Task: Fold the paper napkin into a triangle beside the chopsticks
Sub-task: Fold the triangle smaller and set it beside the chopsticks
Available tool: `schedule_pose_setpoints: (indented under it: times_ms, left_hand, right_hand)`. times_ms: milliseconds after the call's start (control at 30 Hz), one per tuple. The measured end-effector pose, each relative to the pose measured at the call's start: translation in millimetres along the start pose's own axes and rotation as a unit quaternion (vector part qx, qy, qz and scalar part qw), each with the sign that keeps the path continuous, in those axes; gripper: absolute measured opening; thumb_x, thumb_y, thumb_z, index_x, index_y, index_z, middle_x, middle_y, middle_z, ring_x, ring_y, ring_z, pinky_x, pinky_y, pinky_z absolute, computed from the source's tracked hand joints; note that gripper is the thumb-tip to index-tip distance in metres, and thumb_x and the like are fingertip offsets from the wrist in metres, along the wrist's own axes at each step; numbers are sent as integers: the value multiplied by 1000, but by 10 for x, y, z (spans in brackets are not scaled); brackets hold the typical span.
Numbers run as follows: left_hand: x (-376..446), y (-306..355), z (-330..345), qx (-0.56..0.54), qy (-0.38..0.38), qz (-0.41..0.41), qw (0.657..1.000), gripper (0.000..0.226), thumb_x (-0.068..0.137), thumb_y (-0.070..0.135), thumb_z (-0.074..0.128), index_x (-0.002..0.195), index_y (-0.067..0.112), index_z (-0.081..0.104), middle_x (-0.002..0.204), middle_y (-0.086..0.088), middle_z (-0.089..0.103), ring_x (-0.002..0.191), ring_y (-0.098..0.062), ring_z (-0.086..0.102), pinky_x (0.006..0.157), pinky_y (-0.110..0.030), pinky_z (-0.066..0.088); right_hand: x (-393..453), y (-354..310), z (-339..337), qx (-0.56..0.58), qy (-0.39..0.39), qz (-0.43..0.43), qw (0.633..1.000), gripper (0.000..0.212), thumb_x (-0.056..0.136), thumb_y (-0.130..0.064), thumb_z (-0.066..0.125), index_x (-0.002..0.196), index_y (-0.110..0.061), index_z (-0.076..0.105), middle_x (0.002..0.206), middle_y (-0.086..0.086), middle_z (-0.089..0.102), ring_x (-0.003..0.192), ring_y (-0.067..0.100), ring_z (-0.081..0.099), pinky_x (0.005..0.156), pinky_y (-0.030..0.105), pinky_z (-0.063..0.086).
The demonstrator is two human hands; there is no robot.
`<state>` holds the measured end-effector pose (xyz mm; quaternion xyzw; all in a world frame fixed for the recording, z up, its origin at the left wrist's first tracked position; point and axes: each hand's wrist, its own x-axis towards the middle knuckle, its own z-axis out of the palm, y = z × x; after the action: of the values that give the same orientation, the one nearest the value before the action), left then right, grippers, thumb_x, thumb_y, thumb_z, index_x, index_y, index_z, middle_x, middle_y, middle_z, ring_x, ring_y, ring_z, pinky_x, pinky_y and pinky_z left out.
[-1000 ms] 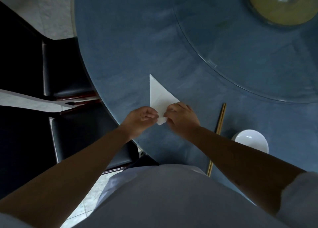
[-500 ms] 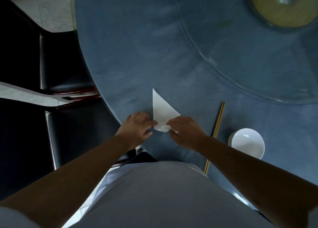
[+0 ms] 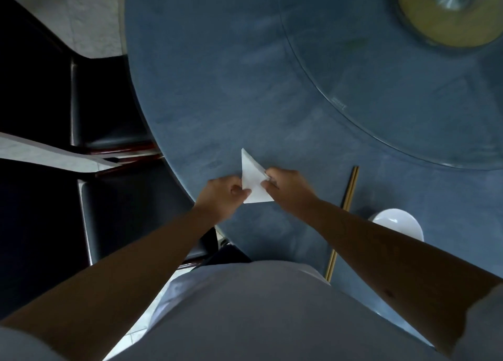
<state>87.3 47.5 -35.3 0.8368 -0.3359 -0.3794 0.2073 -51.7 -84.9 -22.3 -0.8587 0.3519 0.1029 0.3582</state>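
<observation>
A white paper napkin (image 3: 251,176), folded into a triangle, lies over the blue round table (image 3: 217,88) near its front edge, its long point facing away from me. My left hand (image 3: 223,196) pinches the napkin's left edge. On the right edge my right hand (image 3: 287,187) pinches it with thumb and fingertips. A pair of wooden chopsticks (image 3: 349,191) lies to the right of the napkin, partly hidden under my right forearm.
A white bowl (image 3: 397,223) stands right of the chopsticks. A glass turntable (image 3: 408,102) with a round gold hub (image 3: 446,9) covers the far right of the table. Black chairs (image 3: 109,110) stand at the left, against the table's edge.
Both hands have shifted their hold from the napkin's near tip to its two side edges. The near part of the napkin now shows between them, with its bottom edge uncovered.
</observation>
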Motion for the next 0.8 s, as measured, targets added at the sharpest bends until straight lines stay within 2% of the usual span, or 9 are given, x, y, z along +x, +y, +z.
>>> schedule_pose_setpoints:
  times_ms: [67,167,267,367,433,500,567,700,800]
  left_hand:
    - [123,54,-38,-34,5,-37,999,22,80,40,66,73,19,63,63,8,57,57,-4,52,46,-12,36]
    - [290,116,-88,-97,17,-59,993,24,81,38,67,73,15,63,54,10,50,42,0,44,37,-13,30]
    - [428,153,-113,-155,34,-73,985,18,82,35,68,79,17,69,58,8,56,41,2,44,39,-15,34]
    - [525,179,-135,-162,45,-60,984,12,82,31,68,73,23,67,57,9,56,40,4,45,38,-12,34]
    - [574,186,-141,-135,47,-51,988,13,82,31,68,72,23,66,58,10,55,45,2,47,41,-15,36]
    - [601,187,-135,-117,47,-55,990,15,82,31,67,71,22,65,57,10,54,50,-3,48,45,-20,35]
    - [617,185,-132,-97,56,-64,992,19,82,29,65,65,23,60,54,10,52,51,-5,48,47,-21,33]
    - [635,168,-121,-62,68,-73,993,24,82,26,64,60,24,56,52,11,49,53,-8,46,48,-22,31]
    - [645,176,-118,-56,67,-71,994,15,83,28,63,69,25,60,58,12,52,59,-10,49,50,-23,32]
  right_hand:
    - [51,-6,0,6,-3,-1,1000,17,91,-30,54,80,-18,51,79,8,60,76,28,55,62,30,31]
    - [104,12,8,14,-8,0,1000,14,91,-30,54,89,-17,59,82,7,62,77,25,54,63,29,32]
    - [135,38,19,6,-15,8,1000,16,91,-32,53,82,-18,54,70,-4,51,70,21,52,60,28,31]
    - [143,71,39,9,-5,13,1000,18,89,-33,53,77,-24,45,63,-9,45,68,21,51,59,29,33]
    - [144,102,52,10,3,25,1000,11,88,-37,53,86,-27,49,72,-7,55,72,21,56,61,31,41]
    - [116,145,58,13,15,49,999,22,87,-41,53,105,-29,52,88,-7,62,78,17,57,67,32,46]
    - [60,218,65,8,31,69,997,34,86,-44,53,116,-30,49,94,-8,63,81,17,57,69,32,46]
    - [-98,362,115,-14,53,90,994,34,88,-39,53,120,-28,47,95,-6,63,82,17,59,66,32,46]
    - [-184,417,148,-24,72,109,991,31,89,-36,54,119,-28,49,92,-6,63,77,15,57,63,29,41]
